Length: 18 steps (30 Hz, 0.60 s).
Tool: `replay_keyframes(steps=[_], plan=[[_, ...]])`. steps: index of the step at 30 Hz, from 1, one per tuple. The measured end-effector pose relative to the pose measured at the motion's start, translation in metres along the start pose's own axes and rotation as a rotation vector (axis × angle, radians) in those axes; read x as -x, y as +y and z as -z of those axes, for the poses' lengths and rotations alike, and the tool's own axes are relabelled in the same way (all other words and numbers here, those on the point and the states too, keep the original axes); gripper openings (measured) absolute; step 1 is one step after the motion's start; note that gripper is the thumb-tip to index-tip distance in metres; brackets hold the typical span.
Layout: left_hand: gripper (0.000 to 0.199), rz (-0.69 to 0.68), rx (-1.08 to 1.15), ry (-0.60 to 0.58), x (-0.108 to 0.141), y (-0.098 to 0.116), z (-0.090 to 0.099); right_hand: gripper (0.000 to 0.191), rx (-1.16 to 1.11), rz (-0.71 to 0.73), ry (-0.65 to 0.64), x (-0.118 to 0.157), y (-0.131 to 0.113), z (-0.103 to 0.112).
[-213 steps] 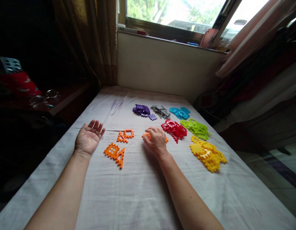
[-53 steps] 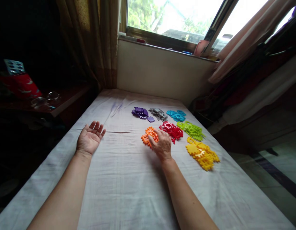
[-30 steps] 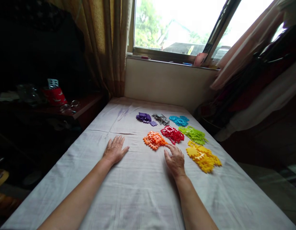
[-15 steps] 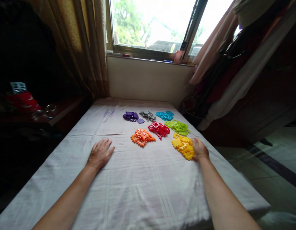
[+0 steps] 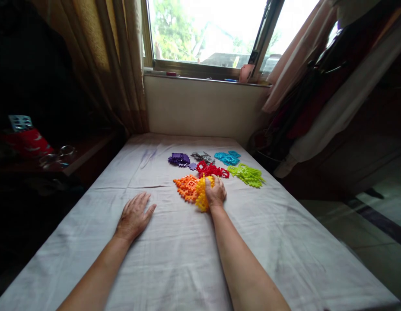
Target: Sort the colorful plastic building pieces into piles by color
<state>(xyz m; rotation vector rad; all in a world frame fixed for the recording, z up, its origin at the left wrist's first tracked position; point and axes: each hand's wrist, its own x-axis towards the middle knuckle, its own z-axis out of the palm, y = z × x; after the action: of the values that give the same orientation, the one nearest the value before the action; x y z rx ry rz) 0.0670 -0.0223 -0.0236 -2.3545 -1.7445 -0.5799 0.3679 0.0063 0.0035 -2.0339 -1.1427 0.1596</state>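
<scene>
My left hand (image 5: 135, 217) lies flat on the white cloth, palm down, with its fingers spread and nothing in it. My right hand (image 5: 216, 192) is curled against the right side of a heap of yellow notched plastic pieces (image 5: 202, 199), its thumb over their edge. The yellow heap presses against a pile of orange notched pieces (image 5: 186, 188). Just behind my right hand is a pile of red pieces (image 5: 213, 169). The fingertips of my right hand are partly hidden.
Along the back lie purple pieces (image 5: 179, 159), dark grey pieces (image 5: 203, 157) and blue pieces (image 5: 227, 158). Lime green pieces (image 5: 247, 175) are to the right. A side table with glasses (image 5: 58, 157) stands left. Clothes hang at the right, beyond the cloth-covered surface (image 5: 174, 259).
My right hand has slid the yellow pieces left, from the right side against the orange pile. The red and orange piles have shifted in shape. My left hand stays in place.
</scene>
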Motion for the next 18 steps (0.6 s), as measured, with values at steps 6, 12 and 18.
replay_keyframes(steps=[6,12,18], plan=[[0.055,0.036,0.036,0.054,0.002,-0.004,-0.002,0.05,-0.172,0.368,-0.226,0.023,-0.046,-0.041],[0.062,0.065,-0.022,-0.003,0.006,-0.004,-0.003,0.048,-0.032,0.523,-0.067,-0.086,0.014,0.025],[0.062,0.057,-0.085,-0.046,0.008,-0.008,-0.008,0.048,0.28,0.006,-0.058,-0.206,0.145,0.098]])
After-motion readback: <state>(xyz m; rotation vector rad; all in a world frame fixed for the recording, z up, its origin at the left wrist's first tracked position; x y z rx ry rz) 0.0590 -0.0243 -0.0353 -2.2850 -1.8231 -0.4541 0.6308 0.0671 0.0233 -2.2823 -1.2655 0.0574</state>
